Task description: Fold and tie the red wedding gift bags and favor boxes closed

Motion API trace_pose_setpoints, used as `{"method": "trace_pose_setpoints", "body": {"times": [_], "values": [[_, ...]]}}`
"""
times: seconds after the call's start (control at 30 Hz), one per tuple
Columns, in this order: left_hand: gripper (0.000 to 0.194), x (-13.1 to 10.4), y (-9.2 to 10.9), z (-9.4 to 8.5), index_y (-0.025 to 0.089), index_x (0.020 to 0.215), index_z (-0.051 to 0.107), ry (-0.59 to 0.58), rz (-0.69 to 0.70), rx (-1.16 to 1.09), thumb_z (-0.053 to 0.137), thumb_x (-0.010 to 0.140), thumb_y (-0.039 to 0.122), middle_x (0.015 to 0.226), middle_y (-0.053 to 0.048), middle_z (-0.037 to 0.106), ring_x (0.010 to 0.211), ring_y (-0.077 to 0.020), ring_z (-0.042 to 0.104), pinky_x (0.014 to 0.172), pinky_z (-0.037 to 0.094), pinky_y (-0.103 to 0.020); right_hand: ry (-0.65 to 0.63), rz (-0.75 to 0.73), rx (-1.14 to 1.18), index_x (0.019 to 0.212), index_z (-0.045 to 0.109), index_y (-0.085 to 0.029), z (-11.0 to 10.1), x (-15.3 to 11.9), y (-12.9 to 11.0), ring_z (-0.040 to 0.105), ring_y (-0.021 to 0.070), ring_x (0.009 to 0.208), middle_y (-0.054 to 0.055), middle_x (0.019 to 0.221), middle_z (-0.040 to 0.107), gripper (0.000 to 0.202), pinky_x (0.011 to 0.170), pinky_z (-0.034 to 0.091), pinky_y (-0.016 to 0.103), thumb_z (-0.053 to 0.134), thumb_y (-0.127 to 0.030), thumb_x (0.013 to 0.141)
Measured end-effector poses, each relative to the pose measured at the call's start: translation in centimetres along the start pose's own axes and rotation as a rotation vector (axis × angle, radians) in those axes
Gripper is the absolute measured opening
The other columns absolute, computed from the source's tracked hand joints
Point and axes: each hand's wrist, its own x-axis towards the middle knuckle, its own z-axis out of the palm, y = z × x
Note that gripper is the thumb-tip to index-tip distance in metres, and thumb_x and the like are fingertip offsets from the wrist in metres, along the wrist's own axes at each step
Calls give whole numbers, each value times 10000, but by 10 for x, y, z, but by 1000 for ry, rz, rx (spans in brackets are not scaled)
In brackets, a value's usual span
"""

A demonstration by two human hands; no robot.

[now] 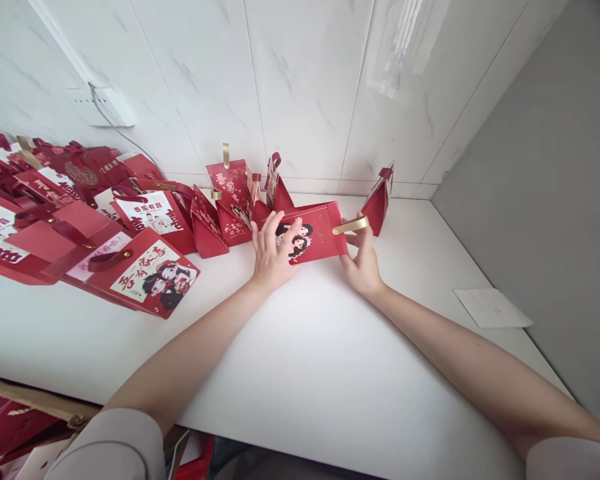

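Between my two hands, just above the white table, is a red gift box (316, 235) printed with a cartoon couple. It lies on its side, and a gold ribbon loop (351, 225) sticks out from its right end. My left hand (275, 250) is closed around the left end, its fingers over the printed face. At the other end, my right hand (363, 259) grips the box beside the ribbon, partly hidden by the loop. Behind my left hand stand several folded red boxes, among them a tall one (227, 190) with a gold loop.
Many red gift boxes (153, 220) crowd the left side of the table (340, 373). One red box (377, 203) stands alone by the tiled wall at right. A white paper sheet (493, 308) lies near the right edge. Red bags (15, 433) sit below the front edge.
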Motion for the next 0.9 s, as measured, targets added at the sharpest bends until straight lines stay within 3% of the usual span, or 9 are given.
{"method": "trace_pose_setpoints", "body": {"times": [0.13, 0.4, 0.63, 0.9], "values": [[609, 3, -15, -2, 292, 1348, 504, -47, 37, 20, 682, 767, 242, 1471, -124, 391, 1419, -354, 272, 1158, -37, -620, 132, -33, -42, 1486, 170, -274, -3, 5, 0, 481, 275, 1250, 130, 1490, 333, 646, 999, 452, 529, 413, -198, 892], [673, 2, -14, -2, 293, 1397, 460, -87, 81, 3, 633, 768, 126, 1503, -133, 350, 1440, -353, 228, 1151, -59, -634, 104, -43, -90, 1285, 477, -258, -5, 7, -2, 403, 261, 1310, 110, 1387, 422, 442, 983, 464, 481, 441, -156, 857], [746, 2, -15, -3, 291, 1428, 420, -128, 64, 41, 629, 743, 83, 1521, -147, 312, 1444, -372, 206, 1150, -61, -637, 140, 169, 102, 928, 524, -222, -1, 9, 18, 597, 254, 1056, 92, 1115, 624, 151, 933, 465, 483, 484, -171, 791], [759, 1, -10, -3, 269, 1435, 404, -134, 144, 180, 606, 737, 51, 1506, -159, 328, 1443, -343, 226, 1157, -9, -632, 147, 383, 281, 939, 496, -233, -1, 9, 20, 661, 183, 814, 43, 1117, 610, 144, 773, 492, 367, 472, -231, 797]]}}
